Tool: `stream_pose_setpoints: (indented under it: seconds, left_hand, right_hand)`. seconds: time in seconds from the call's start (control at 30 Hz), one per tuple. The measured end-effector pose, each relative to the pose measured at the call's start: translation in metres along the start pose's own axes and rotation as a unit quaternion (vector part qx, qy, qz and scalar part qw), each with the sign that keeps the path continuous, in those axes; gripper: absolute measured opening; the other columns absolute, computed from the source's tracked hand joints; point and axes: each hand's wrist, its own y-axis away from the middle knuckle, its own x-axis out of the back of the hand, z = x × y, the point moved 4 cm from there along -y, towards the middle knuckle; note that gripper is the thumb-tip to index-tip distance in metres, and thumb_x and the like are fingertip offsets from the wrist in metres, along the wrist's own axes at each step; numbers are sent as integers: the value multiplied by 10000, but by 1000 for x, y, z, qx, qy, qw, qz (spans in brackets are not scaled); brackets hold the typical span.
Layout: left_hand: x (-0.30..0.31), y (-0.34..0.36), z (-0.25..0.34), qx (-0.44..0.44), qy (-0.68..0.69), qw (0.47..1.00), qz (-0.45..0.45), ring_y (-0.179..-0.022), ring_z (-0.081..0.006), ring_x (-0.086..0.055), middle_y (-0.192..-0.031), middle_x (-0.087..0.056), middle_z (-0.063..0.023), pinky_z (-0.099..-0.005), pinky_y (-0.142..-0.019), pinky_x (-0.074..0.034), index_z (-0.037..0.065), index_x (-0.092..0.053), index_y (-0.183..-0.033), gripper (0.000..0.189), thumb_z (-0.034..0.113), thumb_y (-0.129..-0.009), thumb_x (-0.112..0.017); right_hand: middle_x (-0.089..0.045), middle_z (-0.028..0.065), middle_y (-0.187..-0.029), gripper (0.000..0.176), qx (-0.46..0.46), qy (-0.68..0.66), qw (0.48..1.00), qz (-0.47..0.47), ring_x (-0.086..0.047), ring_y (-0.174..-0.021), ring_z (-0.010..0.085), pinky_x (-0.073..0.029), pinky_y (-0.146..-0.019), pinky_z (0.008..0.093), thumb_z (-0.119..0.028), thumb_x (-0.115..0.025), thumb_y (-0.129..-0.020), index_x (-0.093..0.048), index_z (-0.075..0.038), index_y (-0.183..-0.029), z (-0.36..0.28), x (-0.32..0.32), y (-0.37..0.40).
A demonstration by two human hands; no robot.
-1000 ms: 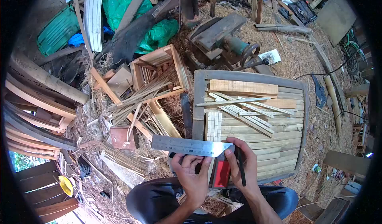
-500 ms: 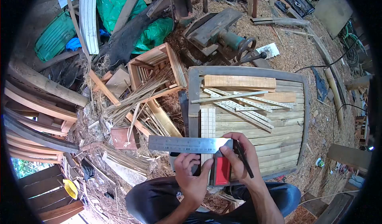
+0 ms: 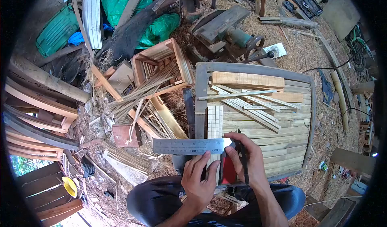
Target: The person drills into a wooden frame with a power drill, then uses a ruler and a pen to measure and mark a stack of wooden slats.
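A try square with a steel ruler blade (image 3: 183, 146) and a red-faced stock (image 3: 229, 171) lies across a row of pale, narrow wooden strips (image 3: 215, 122) marked with cross lines. My right hand (image 3: 250, 162) is closed around the square's corner. A dark pencil-like marking tool (image 3: 243, 158) is also held in it, pointing down past the palm. My left hand (image 3: 198, 180) is on the near left of the strips, fingers stretched out and apart. Its fingertips touch the blade's lower edge, and its thumb rests by the strips.
The slatted panel (image 3: 258, 146) bears drilled strips (image 3: 252, 113) and a wooden block (image 3: 248, 80). Beyond it stands a machine with a handwheel (image 3: 254, 45). A wooden crate (image 3: 183, 62) with thin sticks sits to the left. Wood shavings cover the floor.
My left hand's curled fingers have straightened and moved up and right onto the blade's edge. The marking tool has turned more upright in my right hand. The view has shifted slightly.
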Motion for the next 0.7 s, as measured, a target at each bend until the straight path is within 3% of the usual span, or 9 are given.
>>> stream_pose_setpoints:
  seconds: [0.03,0.1,0.33,0.37,0.43,0.7]
  left_hand:
    - [1,0,1,-34,-14,999,-2,-819,-220,-658,-1037,-696,-139,-313,-730,-536,26,-681,-1060,336,31,-754,-819]
    - [1,1,-1,-19,-1,1000,-11,-817,-225,-664,-1035,-695,-144,-316,-736,-538,24,-679,-1042,319,28,-755,-817]
    - [6,4,-12,39,58,996,-58,-860,-199,-686,-1065,-692,-174,-300,-762,-553,7,-643,-969,261,18,-766,-806]
    - [6,4,-11,38,58,996,-58,-860,-199,-686,-1065,-692,-174,-300,-762,-553,7,-643,-969,261,18,-766,-806]
    - [3,6,-16,116,81,986,-82,-902,-168,-680,-1108,-687,-182,-285,-776,-558,-1,-626,-1004,278,22,-785,-795]
    - [2,6,-17,170,113,974,-97,-915,-133,-665,-1172,-668,-200,-254,-800,-542,-15,-601,-1016,307,17,-783,-799]
  right_hand:
    - [-662,90,-842,247,-2,0,1000,0,-582,-745,104,-481,-703,250,-9,-631,-910,-629,-11,-1156,1,-1,-1]
    - [-602,3,-848,254,3,-29,1000,4,-512,-765,75,-421,-693,220,-49,-653,-922,-620,-19,-1173,2,-3,-1]
    - [-608,1,-836,250,-27,-48,998,2,-520,-752,74,-429,-699,227,-66,-643,-934,-617,-15,-1177,1,-3,-1]
    - [-610,2,-839,248,-21,-44,999,3,-522,-754,74,-432,-702,226,-68,-641,-936,-617,-15,-1177,2,-3,-1]
    - [-612,3,-842,246,-15,-38,999,5,-524,-756,74,-434,-705,226,-70,-639,-939,-616,-15,-1177,5,-2,-2]
    - [-607,25,-837,215,-10,-53,998,17,-515,-754,81,-438,-700,227,-37,-617,-936,-625,-18,-1149,10,-2,0]
